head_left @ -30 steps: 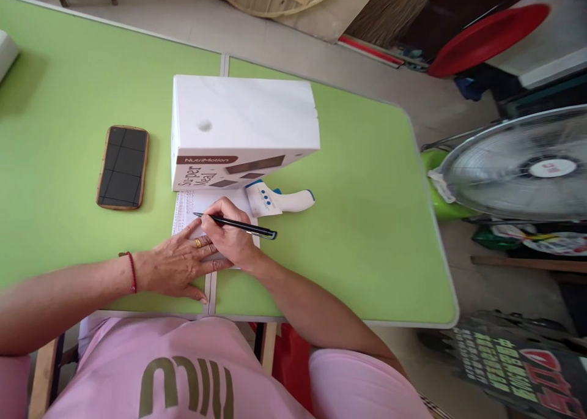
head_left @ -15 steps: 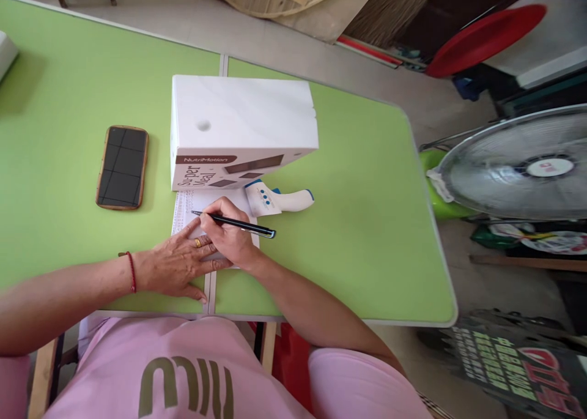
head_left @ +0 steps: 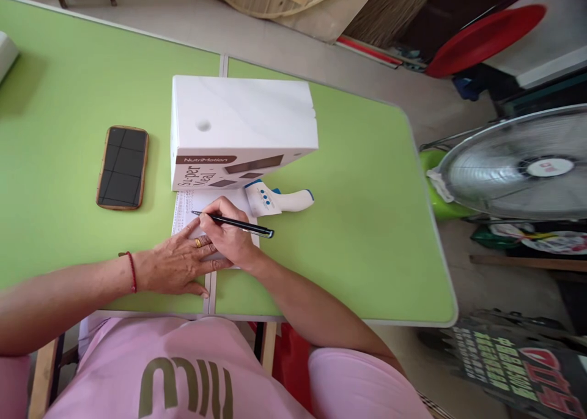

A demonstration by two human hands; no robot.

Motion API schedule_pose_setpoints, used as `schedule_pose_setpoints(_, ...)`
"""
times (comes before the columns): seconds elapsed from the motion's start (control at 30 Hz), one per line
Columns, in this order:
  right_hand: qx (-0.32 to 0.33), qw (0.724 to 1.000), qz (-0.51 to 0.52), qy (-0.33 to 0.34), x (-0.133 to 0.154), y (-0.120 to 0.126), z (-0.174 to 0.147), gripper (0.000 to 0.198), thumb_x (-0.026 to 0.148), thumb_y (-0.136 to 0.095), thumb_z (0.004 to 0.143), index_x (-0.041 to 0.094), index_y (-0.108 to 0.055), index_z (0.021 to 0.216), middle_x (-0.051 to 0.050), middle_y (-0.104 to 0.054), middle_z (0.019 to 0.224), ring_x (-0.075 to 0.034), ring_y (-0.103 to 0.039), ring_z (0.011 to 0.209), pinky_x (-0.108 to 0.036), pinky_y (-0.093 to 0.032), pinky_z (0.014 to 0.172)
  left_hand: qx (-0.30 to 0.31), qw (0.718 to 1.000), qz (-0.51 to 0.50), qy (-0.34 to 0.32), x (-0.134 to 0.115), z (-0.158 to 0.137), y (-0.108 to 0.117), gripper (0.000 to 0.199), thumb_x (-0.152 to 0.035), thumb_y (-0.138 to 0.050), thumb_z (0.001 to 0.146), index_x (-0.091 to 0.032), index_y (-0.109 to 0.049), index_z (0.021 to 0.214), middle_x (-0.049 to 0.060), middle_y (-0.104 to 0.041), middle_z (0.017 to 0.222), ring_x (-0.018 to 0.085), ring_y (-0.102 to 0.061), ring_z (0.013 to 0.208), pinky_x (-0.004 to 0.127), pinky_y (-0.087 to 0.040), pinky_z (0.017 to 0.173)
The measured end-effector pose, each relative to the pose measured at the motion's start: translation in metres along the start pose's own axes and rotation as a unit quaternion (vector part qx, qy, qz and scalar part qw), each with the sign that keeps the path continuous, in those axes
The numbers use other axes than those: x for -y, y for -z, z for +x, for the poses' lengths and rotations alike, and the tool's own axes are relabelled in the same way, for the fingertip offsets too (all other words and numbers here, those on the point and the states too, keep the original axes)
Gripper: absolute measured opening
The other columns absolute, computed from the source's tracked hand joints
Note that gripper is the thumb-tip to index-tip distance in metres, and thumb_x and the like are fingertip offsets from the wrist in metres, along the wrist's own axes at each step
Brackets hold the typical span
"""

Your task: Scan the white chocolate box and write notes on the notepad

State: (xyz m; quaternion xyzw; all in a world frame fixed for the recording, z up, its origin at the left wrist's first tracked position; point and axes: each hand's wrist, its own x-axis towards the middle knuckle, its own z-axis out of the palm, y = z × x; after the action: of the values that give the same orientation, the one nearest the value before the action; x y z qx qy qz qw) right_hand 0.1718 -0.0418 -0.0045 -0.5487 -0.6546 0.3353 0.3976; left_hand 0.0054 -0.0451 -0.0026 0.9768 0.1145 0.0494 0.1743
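Observation:
My right hand [head_left: 229, 232] is closed around a black pen [head_left: 245, 224], its tip on a sheet of paper [head_left: 208, 199] with rows of writing along the left side. Flat on the lower part of that sheet lies my left hand [head_left: 183, 260], fingers spread, a ring and a red bracelet on it. Behind the paper stands a white box [head_left: 243, 116] marked NutriMotion Super Meal; it hides the sheet's far edge. A white and blue handheld thermometer [head_left: 279, 202] rests across the paper's right side, beside the box.
A phone in a brown case [head_left: 122, 168] lies on the green table [head_left: 367, 223], left of the box. Part of a white object [head_left: 7, 52] shows at the far left. Off the table's right end stands a large fan [head_left: 527, 165], with a red round object [head_left: 490, 40] farther back.
The pen's rear end has shifted very slightly to the left, its tip staying at about the same place on the paper. The left hand, box, thermometer and phone have not moved.

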Motion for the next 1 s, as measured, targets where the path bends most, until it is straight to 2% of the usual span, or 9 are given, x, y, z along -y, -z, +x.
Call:
schedule_pose_setpoints(0.13, -0.008, 1.0, 0.002, -0.003, -0.002, -0.002, 0.0, 0.011, 0.028, -0.052, 0.085, 0.023, -0.048, 0.076, 0.005, -0.057, 0.063, -0.012, -0.054, 0.056, -0.024, -0.048, 0.056, -0.005, 1.0, 0.001, 0.003, 0.0, -0.001, -0.001, 0.059, -0.047, -0.065, 0.091, -0.023, -0.051, 0.143, 0.013, -0.045, 0.153, 0.029, -0.036, 0.146, 0.055, -0.009, 0.125)
schedule_pose_setpoints(0.27, -0.034, 0.999, 0.002, 0.037, 0.001, 0.007, 0.001, 0.009, 0.028, -0.052, 0.088, 0.023, -0.052, 0.08, 0.005, -0.059, 0.065, -0.012, -0.056, 0.058, -0.024, -0.048, 0.056, -0.002, 1.0, -0.001, 0.004, 0.0, -0.001, -0.003, 0.061, -0.049, -0.063, 0.092, -0.023, -0.049, 0.145, 0.014, -0.045, 0.153, 0.029, -0.035, 0.147, 0.058, -0.006, 0.124)
schedule_pose_setpoints(0.37, 0.023, 0.992, -0.046, 0.112, 0.008, 0.026, 0.005, 0.006, 0.025, -0.053, 0.093, 0.022, -0.058, 0.089, 0.002, -0.065, 0.077, -0.013, -0.061, 0.067, -0.026, -0.051, 0.065, -0.002, 1.0, -0.001, 0.004, 0.0, -0.001, -0.005, 0.061, -0.05, -0.06, 0.094, -0.022, -0.047, 0.146, 0.015, -0.041, 0.155, 0.029, -0.032, 0.148, 0.059, -0.007, 0.124)
schedule_pose_setpoints(0.5, 0.124, 0.941, -0.222, 0.226, 0.013, 0.05, 0.007, 0.02, 0.017, -0.046, 0.098, 0.02, -0.065, 0.101, -0.006, -0.067, 0.09, -0.019, -0.064, 0.085, -0.031, -0.052, 0.077, -0.011, 1.0, -0.001, -0.002, 0.0, -0.001, -0.006, 0.061, -0.049, -0.059, 0.094, -0.021, -0.047, 0.147, 0.016, -0.038, 0.157, 0.028, -0.03, 0.149, 0.058, -0.009, 0.124)
schedule_pose_setpoints(0.63, 0.184, 0.867, -0.381, 0.263, 0.001, 0.059, -0.002, 0.035, 0.008, -0.037, 0.097, 0.015, -0.067, 0.114, -0.012, -0.065, 0.094, -0.024, -0.059, 0.087, -0.036, -0.052, 0.076, -0.027, 1.0, -0.007, -0.005, 0.001, 0.0, -0.005, 0.056, -0.05, -0.062, 0.093, -0.022, -0.053, 0.141, 0.018, -0.049, 0.149, 0.029, -0.038, 0.145, 0.061, -0.012, 0.122)
schedule_pose_setpoints(0.77, 0.184, 0.872, -0.376, 0.254, -0.014, 0.066, -0.011, 0.048, 0.0, -0.032, 0.093, 0.015, -0.063, 0.126, -0.014, -0.063, 0.101, -0.025, -0.059, 0.096, -0.039, -0.054, 0.085, -0.051, 0.998, -0.016, -0.022, 0.004, 0.001, -0.003, 0.044, -0.048, -0.065, 0.091, -0.021, -0.064, 0.125, 0.019, -0.058, 0.138, 0.031, -0.046, 0.138, 0.061, -0.021, 0.12)
schedule_pose_setpoints(0.83, 0.189, 0.878, -0.37, 0.238, -0.017, 0.071, -0.013, 0.051, 0.0, -0.033, 0.091, 0.018, -0.063, 0.127, -0.012, -0.063, 0.101, -0.025, -0.059, 0.096, -0.04, -0.055, 0.086, -0.082, 0.996, -0.021, -0.031, 0.006, 0.002, 0.0, 0.032, -0.047, -0.063, 0.093, -0.018, -0.069, 0.106, 0.016, -0.064, 0.128, 0.03, -0.053, 0.13, 0.055, -0.03, 0.117)
schedule_pose_setpoints(0.9, 0.197, 0.875, -0.379, 0.226, -0.016, 0.075, -0.014, 0.048, 0.001, -0.036, 0.09, 0.018, -0.066, 0.123, -0.012, -0.063, 0.099, -0.025, -0.059, 0.093, -0.04, -0.056, 0.084, -0.144, 0.989, -0.024, -0.036, 0.009, 0.003, 0.004, 0.03, -0.043, -0.058, 0.096, -0.017, -0.065, 0.084, 0.012, -0.07, 0.106, 0.026, -0.064, 0.108, 0.044, -0.046, 0.103)
schedule_pose_setpoints(1.0, 0.19, 0.87, -0.404, 0.211, -0.013, 0.077, -0.017, 0.032, 0.013, -0.044, 0.095, 0.016, -0.068, 0.115, -0.011, -0.064, 0.094, -0.025, -0.06, 0.089, -0.038, -0.054, 0.076, -0.312, 0.949, -0.03, -0.019, 0.015, 0.002, 0.014, 0.026, -0.029, -0.053, 0.097, -0.02, -0.049, 0.073, 0.004, -0.061, 0.075, 0.018, -0.058, 0.07, 0.034, -0.05, 0.069)
